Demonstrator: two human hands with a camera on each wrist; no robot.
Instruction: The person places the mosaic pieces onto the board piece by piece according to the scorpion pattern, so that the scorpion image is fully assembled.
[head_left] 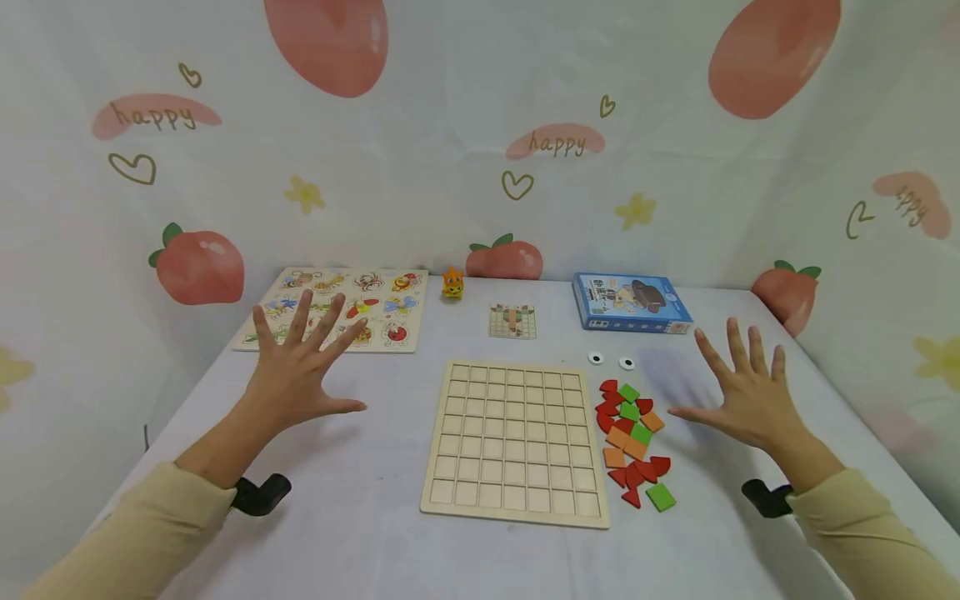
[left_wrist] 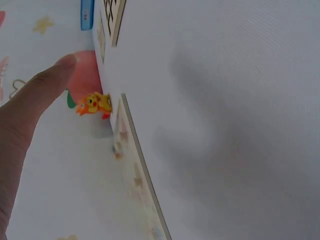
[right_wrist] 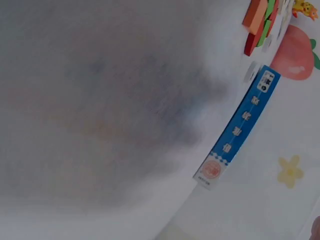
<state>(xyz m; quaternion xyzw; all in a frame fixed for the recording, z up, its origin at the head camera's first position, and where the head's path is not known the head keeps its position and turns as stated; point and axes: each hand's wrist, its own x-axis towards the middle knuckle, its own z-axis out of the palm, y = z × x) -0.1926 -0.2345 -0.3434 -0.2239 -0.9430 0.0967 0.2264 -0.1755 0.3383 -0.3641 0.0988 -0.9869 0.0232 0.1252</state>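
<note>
Both hands are raised above the white table with fingers spread, holding nothing. In the head view the left hand (head_left: 296,379) is at the left, in front of a wooden picture board (head_left: 405,335) with insect drawings. The right hand (head_left: 753,400) is at the right, nearest to loose red, green and orange tiles (head_left: 636,448). Between the hands lies a square wooden grid board (head_left: 517,442), its cells bare. In the left wrist view the thumb (left_wrist: 45,90) shows at the left, and a hand's shadow falls on the table.
Behind the grid board lie a small pattern card (head_left: 513,322) and an orange-yellow toy figure (head_left: 452,284). A blue box (head_left: 632,303) stands at the back right, with two white eye discs (head_left: 596,358) in front. A printed curtain (head_left: 450,125) hangs behind the table.
</note>
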